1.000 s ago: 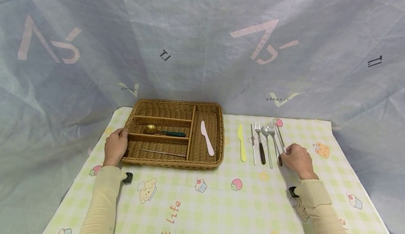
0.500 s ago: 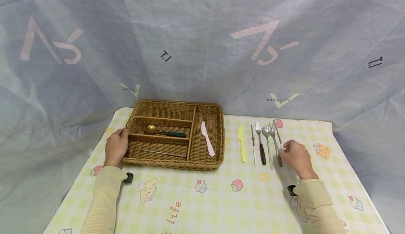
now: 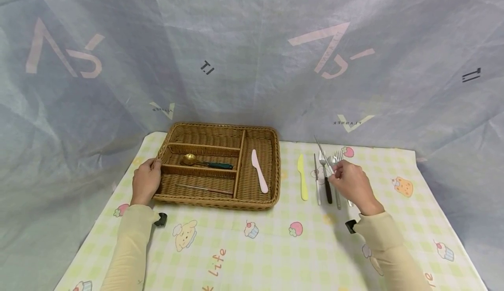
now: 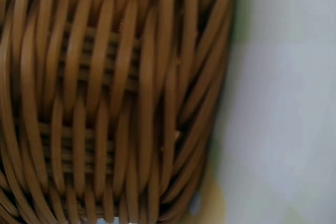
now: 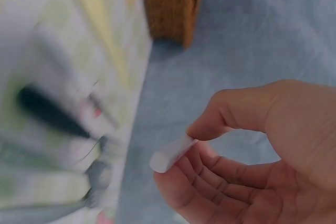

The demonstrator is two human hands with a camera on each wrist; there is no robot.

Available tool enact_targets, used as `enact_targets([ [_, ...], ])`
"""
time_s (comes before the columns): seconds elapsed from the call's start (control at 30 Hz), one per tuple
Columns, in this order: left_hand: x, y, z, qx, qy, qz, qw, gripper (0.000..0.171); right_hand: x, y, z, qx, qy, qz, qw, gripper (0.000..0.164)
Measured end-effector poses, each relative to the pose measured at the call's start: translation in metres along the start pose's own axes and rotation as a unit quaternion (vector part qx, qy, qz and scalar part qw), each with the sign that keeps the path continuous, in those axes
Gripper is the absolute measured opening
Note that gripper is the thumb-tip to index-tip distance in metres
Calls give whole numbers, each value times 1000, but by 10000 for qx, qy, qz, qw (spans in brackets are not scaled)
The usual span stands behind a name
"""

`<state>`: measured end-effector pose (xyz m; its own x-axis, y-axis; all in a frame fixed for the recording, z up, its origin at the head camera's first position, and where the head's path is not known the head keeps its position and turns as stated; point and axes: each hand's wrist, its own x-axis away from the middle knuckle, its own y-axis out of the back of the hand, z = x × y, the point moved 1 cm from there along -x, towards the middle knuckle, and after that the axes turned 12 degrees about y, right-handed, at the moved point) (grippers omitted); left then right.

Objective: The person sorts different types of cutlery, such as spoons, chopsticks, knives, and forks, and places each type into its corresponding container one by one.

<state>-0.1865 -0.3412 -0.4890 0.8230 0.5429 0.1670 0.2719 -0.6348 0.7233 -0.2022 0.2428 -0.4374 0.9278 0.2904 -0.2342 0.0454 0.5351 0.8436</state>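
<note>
My left hand (image 3: 145, 181) grips the left rim of a brown wicker cutlery basket (image 3: 214, 203); its woven wall (image 4: 105, 77) fills much of the left wrist view. My right hand (image 3: 351, 185) pinches a slim metal chopstick (image 3: 321, 148) with a white handle (image 5: 170, 155), between thumb and fingers, tilted above the cutlery. Beneath and beside that hand lie a dark-handled fork (image 3: 328, 190), a spoon and another fork, partly hidden. A similar white-handled stick (image 3: 317, 186) and a yellow knife (image 3: 302, 179) lie farther left.
Inside the basket, a gold spoon with a green handle (image 3: 218, 165) lies in the middle compartment, a thin metal stick (image 3: 206, 189) in the front one, and a pink knife (image 3: 259, 173) in the right one. A grey cloth (image 3: 252, 63) hangs behind the table.
My right hand has lifted the chopstick off the tablecloth and moved left with it, over the spoon and forks. My left hand keeps its grip on the basket rim.
</note>
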Motion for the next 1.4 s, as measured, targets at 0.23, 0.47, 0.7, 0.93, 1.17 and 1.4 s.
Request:
enact_targets([
  [0.23,-4,-1,-2,48,-29,-18,10000,63,-18,-11,35,-281,628,70,9976,14],
  [0.47,-3,-2,-4,73,30,2,10000,64,-30,-38,66,-562,1232,380,9901,15],
  [0.7,-2,-1,-3,57,9,-19,10000,64,-41,-57,95,-763,1503,670,9834,12],
  [0.93,-2,0,-3,28,26,8,10000,64,-49,-65,123,-945,1732,1035,9749,10],
  [1.17,2,0,-2,30,30,26,10000,65,-53,-73,145,-1025,1810,1412,9679,16],
  [1.4,1,-1,-1,-39,-90,-133,9999,65,-58,-81,167,-742,2437,1532,9548,14],
])
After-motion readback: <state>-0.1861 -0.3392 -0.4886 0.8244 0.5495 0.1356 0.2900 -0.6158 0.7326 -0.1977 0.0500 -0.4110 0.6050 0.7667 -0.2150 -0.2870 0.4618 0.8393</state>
